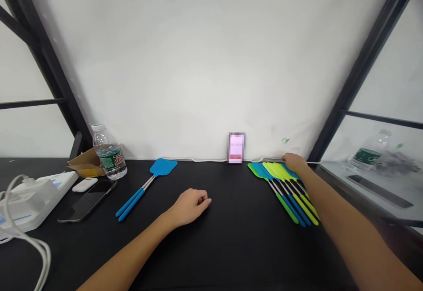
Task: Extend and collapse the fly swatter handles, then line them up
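My left hand (191,206) rests on the black table in a loose fist, with nothing showing in it. Over at the right, my right hand (294,163) reaches to the head end of a fanned row of fly swatters. Its fingers are bent together at the head of the rightmost blue fly swatter (291,172); what they grip is hidden. Beside that one lie yellow-green fly swatters (276,170), blue ones (261,170) and a green fly swatter (256,171), overlapping, handles towards me. Two blue fly swatters (163,167) lie stacked on the left, apart from both hands.
A phone-like screen (236,148), blurred out, leans on the white wall. Along the wall's foot runs a white cable (205,160). At left are a water bottle (110,154), an open cardboard box (87,163), a white case (85,185), a phone (87,200) and a power strip (64,178).
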{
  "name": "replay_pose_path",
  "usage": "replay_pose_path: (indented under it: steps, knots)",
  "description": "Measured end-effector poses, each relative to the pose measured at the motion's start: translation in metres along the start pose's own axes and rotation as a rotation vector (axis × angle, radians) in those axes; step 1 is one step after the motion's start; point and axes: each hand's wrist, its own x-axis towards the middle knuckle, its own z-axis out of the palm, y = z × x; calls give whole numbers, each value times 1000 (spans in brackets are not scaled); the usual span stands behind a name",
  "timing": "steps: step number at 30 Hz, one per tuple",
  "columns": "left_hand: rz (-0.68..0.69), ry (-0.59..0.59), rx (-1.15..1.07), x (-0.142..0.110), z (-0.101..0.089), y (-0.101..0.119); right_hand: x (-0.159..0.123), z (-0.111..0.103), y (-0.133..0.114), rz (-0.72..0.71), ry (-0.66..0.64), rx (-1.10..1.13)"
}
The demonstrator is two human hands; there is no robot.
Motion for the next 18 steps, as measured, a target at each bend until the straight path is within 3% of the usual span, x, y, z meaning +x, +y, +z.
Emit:
replay_pose_path:
  steps: [5, 11, 15, 18]
  knots:
    - [24, 5, 30, -1, -1, 2, -10, -8, 3, -81, 122, -47]
    - [54, 40, 62, -2, 2, -1, -32, -44, -8, -220, 248, -161]
    - [74, 62, 79, -2, 5, -3, -49, -66, -24, -147, 141, -150]
    - [73, 79, 91, -2, 7, -4, -67, -70, -32, 5, 94, -34]
